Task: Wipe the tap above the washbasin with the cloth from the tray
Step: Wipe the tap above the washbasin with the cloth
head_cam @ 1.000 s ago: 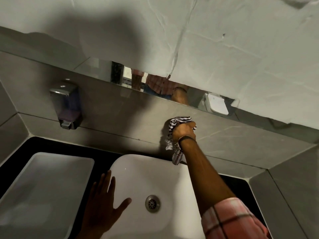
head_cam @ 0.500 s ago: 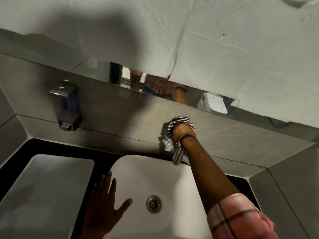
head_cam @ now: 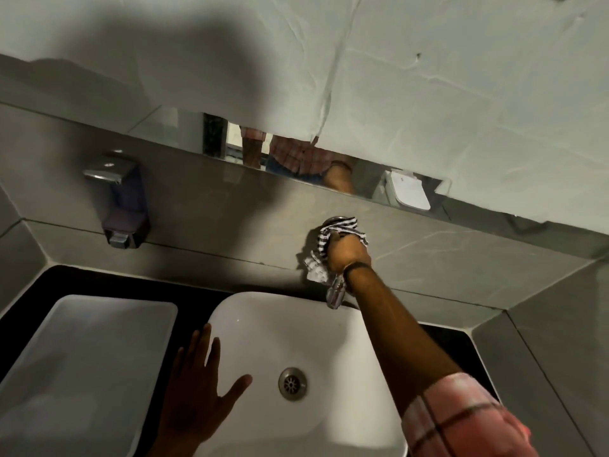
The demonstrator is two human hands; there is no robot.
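Cloth (head_cam: 342,227): checked woven fabric, matt, bunched in the grip. Tap (head_cam: 335,293): polished metal, below the grip. Washbasin (head_cam: 280,324): glossy white ceramic. Wall tiles (head_cam: 461,258) behind the grip: smooth grey, slight sheen.

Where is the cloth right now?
Head view, right of centre: the cloth is bunched in the right hand around the tap, on the wall above the washbasin.

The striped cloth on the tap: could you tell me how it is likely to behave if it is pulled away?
The striped cloth is probably floppy: it bunches around the tap under the right hand, and a loose corner droops below. It looks light, since it holds folds without sagging far. It may snag rather than slide, being wrapped over the fitting.
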